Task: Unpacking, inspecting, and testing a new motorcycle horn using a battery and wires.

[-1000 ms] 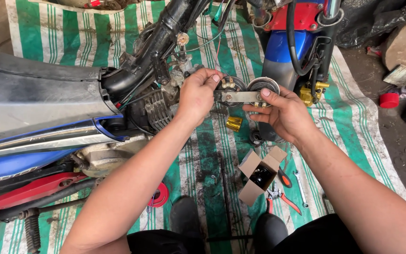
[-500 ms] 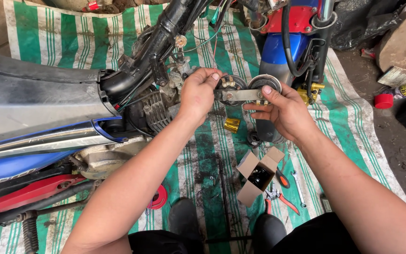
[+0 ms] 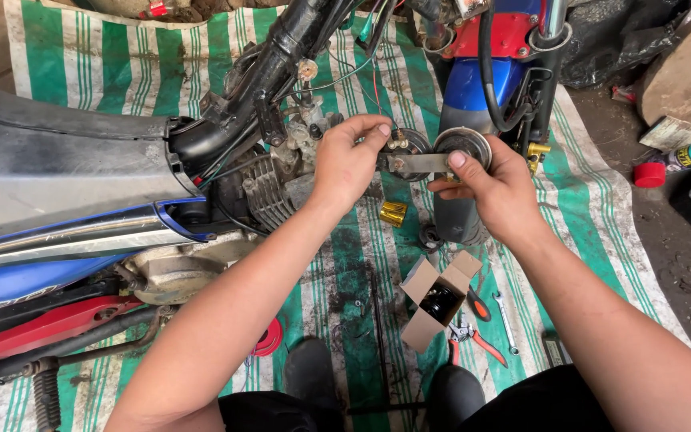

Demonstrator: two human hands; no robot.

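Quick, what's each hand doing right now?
Left hand: closed, pinching the bracket.
Right hand: closed, holding the round horn.

The two hands meet in a tight pocket: the left hand (image 3: 351, 164) sits just beside the engine fins (image 3: 269, 190) and under the black frame tube (image 3: 273, 76), with loose wires (image 3: 361, 76) hanging close above. The right hand (image 3: 496, 188) has the blue fork and fender (image 3: 473, 104) right behind it, so there is little room to push forward. The metal bracket (image 3: 419, 163) bridges the gap between both hands.

Toward the person, the striped tarp (image 3: 601, 200) lies more open, yet an open cardboard box (image 3: 433, 300), pliers (image 3: 473, 336), a small wrench (image 3: 505, 320) and a brass part (image 3: 394, 213) dot it. The seat (image 3: 57, 176) walls off the left side.
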